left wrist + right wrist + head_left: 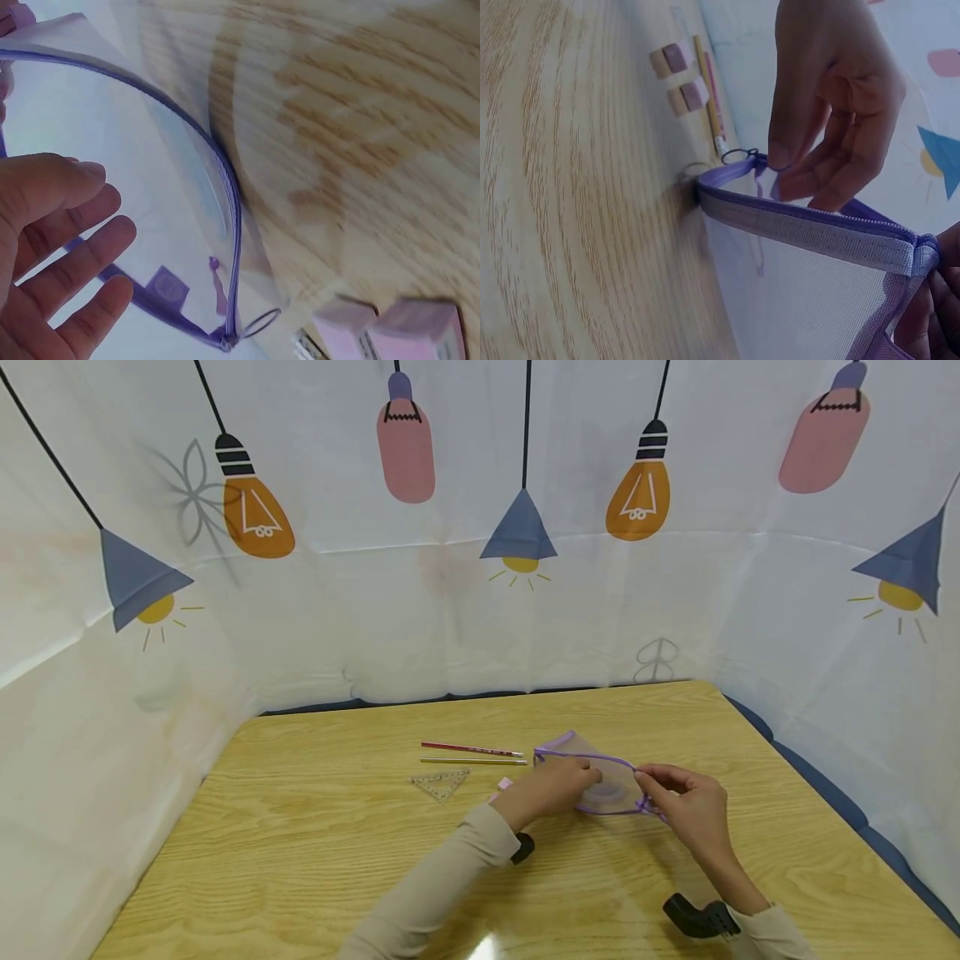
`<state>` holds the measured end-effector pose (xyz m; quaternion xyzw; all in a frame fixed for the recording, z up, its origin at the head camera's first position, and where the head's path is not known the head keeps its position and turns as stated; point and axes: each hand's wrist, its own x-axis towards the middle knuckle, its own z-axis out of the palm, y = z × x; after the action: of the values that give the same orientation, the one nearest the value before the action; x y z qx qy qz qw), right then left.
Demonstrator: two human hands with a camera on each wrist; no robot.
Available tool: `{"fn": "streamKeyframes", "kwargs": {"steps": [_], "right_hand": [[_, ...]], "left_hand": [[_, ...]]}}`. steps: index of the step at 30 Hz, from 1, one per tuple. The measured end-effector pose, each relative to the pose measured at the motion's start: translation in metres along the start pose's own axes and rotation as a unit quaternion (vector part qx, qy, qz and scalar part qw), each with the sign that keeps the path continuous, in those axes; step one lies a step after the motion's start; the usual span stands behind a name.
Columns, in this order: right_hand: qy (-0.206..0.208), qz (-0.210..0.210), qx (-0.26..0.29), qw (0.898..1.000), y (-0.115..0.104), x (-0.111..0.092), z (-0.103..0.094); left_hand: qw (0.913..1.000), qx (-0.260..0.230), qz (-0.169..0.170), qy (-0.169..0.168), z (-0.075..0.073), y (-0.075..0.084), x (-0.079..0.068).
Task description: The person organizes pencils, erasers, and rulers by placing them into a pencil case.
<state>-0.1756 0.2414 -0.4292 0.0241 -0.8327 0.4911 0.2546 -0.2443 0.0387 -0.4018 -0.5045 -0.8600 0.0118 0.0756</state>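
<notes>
A translucent mesh zipper pouch with purple edging stands with its mouth unzipped at the right of the table's middle. My right hand pinches its right end between thumb and fingers; only part of that hand shows in the right wrist view. Over the pouch's mouth hangs my left hand, fingers apart and slightly bent. In the left wrist view nothing lies between the fingers of the left hand. A metal ring hangs at the zipper's far end. Faint curved outlines show within the pouch.
Left of the pouch lie a red pencil, a yellowish pencil and a clear triangle ruler. Two pink erasers sit close by the pouch, partly behind my left wrist in the head view. A printed curtain surrounds the wooden table.
</notes>
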Motion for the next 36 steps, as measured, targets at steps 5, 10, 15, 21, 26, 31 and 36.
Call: {"fn": "streamKeyframes", "kwargs": {"steps": [5, 10, 15, 21, 26, 31, 36], "right_hand": [[0.014, -0.008, -0.019, 1.000, -0.013, 0.000, 0.001], [0.035, -0.023, -0.028, 0.999, -0.011, 0.000, 0.002], [0.045, -0.023, -0.041, 0.998, -0.010, 0.002, 0.003], [0.042, -0.029, -0.043, 0.998, -0.010, 0.003, 0.004], [0.040, -0.036, -0.027, 0.998, -0.011, 0.004, 0.004], [0.054, -0.030, 0.009, 0.998, -0.010, 0.004, 0.006], [0.065, -0.012, 0.020, 0.998, -0.012, 0.006, 0.007]], "left_hand": [[0.9998, -0.014, 0.006, 0.008, -0.005, -0.005, -0.007], [0.9996, -0.019, 0.011, 0.019, -0.008, -0.008, -0.013], [0.9993, -0.027, 0.010, 0.025, -0.012, -0.010, -0.020], [0.9991, -0.015, 0.009, 0.040, -0.016, -0.013, -0.026], [0.9992, -0.012, -0.005, 0.039, -0.018, -0.014, -0.033], [0.9992, -0.022, -0.014, 0.032, -0.021, -0.016, -0.039], [0.9987, -0.033, -0.035, 0.014, -0.026, -0.018, -0.045]]}}
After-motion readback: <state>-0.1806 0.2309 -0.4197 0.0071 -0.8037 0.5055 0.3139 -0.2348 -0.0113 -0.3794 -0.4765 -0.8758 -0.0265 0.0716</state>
